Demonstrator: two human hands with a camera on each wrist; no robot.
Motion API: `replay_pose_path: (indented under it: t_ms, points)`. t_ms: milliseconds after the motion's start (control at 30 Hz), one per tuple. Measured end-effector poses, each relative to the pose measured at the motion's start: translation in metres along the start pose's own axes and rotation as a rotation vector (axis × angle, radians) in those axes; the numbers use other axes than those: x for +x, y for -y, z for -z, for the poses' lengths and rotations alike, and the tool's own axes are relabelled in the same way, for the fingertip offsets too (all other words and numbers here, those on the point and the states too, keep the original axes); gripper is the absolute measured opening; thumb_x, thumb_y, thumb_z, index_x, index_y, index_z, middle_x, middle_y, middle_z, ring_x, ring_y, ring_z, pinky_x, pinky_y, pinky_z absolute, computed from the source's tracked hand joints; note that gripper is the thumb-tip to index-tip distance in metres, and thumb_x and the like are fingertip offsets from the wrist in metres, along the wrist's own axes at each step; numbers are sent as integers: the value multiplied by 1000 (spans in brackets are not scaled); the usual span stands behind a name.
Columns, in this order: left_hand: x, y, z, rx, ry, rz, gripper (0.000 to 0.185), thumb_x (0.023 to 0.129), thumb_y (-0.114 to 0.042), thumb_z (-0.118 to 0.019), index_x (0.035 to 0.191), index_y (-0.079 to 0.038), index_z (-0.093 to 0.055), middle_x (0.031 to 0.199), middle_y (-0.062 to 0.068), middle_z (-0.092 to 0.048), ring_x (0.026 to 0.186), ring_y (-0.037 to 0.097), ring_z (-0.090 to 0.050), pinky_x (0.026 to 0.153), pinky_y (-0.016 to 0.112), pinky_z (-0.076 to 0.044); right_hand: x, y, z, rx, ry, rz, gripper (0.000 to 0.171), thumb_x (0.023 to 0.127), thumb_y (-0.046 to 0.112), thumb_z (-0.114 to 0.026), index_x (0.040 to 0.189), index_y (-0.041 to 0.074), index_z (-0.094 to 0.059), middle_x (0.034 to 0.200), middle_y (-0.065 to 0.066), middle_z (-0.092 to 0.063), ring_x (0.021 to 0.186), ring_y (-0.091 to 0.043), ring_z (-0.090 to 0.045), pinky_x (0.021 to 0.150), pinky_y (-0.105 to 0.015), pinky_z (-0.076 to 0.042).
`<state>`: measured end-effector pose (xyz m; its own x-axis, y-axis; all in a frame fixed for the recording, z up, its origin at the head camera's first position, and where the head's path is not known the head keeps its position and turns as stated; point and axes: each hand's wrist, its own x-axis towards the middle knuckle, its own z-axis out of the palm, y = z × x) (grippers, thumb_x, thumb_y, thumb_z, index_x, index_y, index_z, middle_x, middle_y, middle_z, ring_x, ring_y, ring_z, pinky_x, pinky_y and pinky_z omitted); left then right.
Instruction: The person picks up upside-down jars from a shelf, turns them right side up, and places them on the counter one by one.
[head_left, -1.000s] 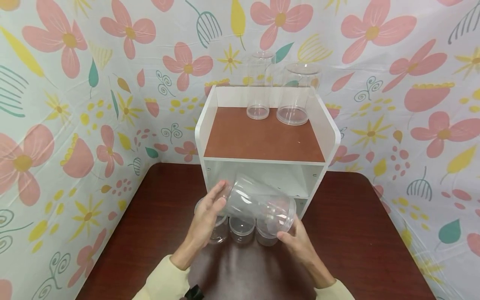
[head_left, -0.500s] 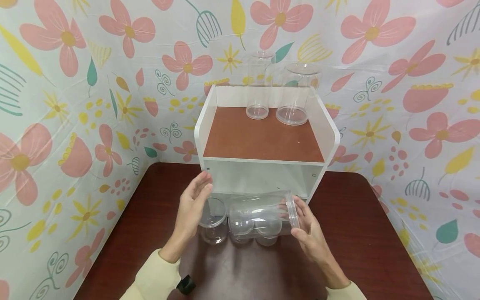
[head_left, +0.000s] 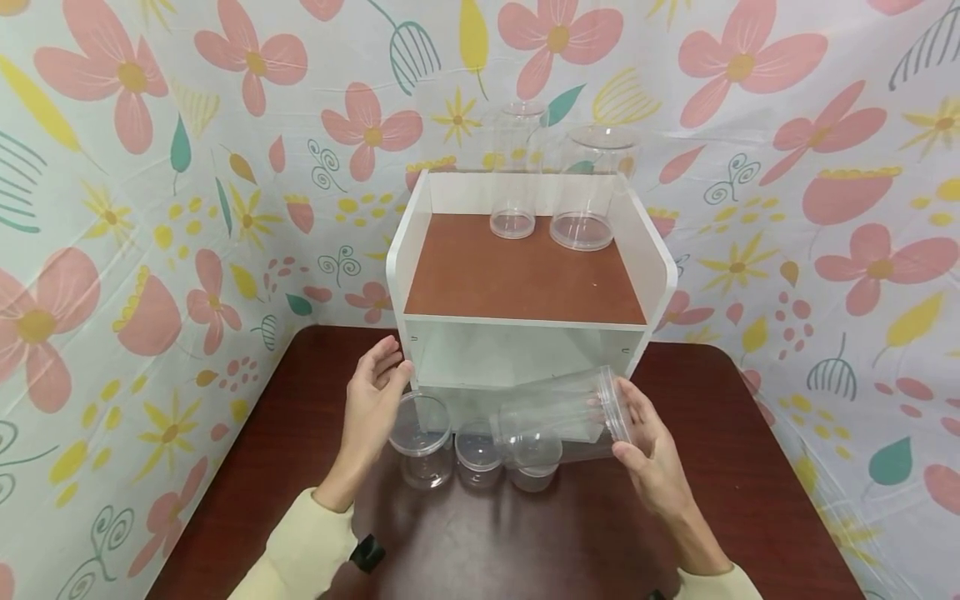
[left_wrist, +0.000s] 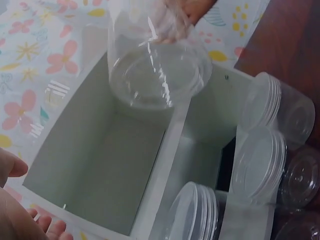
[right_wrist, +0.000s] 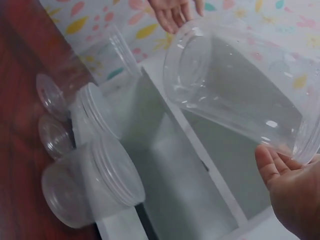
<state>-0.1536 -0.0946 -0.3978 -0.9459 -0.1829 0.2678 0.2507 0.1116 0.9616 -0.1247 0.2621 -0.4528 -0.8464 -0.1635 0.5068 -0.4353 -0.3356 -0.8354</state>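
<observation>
Jar position: large clear jar (head_left: 558, 417) held on its side above three small jars (head_left: 480, 446), before the white shelf unit (head_left: 525, 275).
Right hand (head_left: 652, 454): fingers apparently clamped on the lid end.
Left hand (head_left: 371, 400): fingers apart, nothing held.
Risk: one-handed grip; jar may be dropped onto the small jars.

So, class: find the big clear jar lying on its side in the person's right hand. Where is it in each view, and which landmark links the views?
Head: big jar low centre-right, held by the right hand.
Left wrist: top centre, base toward the camera.
Right wrist: upper right, above the hand.
Shared landmark: the white shelf.
</observation>
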Motion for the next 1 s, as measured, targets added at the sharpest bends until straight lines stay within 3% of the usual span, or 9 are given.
replay_pose_path:
  t_ms: [133,267,433,600,800,1000]
  points:
    - [7,5,2,54,-5,-18,54,103,-11,-63,151,6,-44,148,23,-48,138,36,-48,116,50,-36,0,7,5,-87,-21,11,74,90,-5,-64,156,-8,-30,151,-6,-51,127,-17,-60,104,-22,-46]
    - [14,11,3,105,2,-29,56,104,-11,-62,153,7,-41,152,24,-46,141,36,-46,116,49,-37,1,16,9,-200,-38,28,73,89,-3,-67,155,-4,-36,147,-7,-54,122,-16,-61,99,-21,-48]
    - [23,15,0,126,12,-51,56,104,-11,-62,153,7,-42,153,25,-45,142,37,-45,116,48,-38,0,24,17,-317,-55,13,76,88,1,-70,156,-1,-37,152,-3,-49,131,-14,-48,101,-19,-40]
    - [29,17,-3,125,16,-58,54,103,-10,-63,152,5,-45,150,25,-49,139,38,-49,114,47,-41,-1,32,23,-400,-64,-26,80,85,-4,-68,158,1,-36,155,-3,-44,130,-15,-46,100,-18,-38]
    - [33,19,-7,130,0,-59,52,102,-10,-64,149,6,-49,143,25,-53,134,39,-54,110,49,-44,-4,41,27,-587,-72,-55,86,81,-8,-70,159,5,-36,154,1,-44,123,-11,-49,92,-14,-42]
    - [36,20,-9,169,-19,-49,49,102,-15,-65,146,3,-54,137,22,-58,129,35,-59,106,42,-48,-6,46,31,-734,-79,-116,95,79,-8,-76,161,15,-35,150,7,-45,114,-7,-54,84,-13,-49]
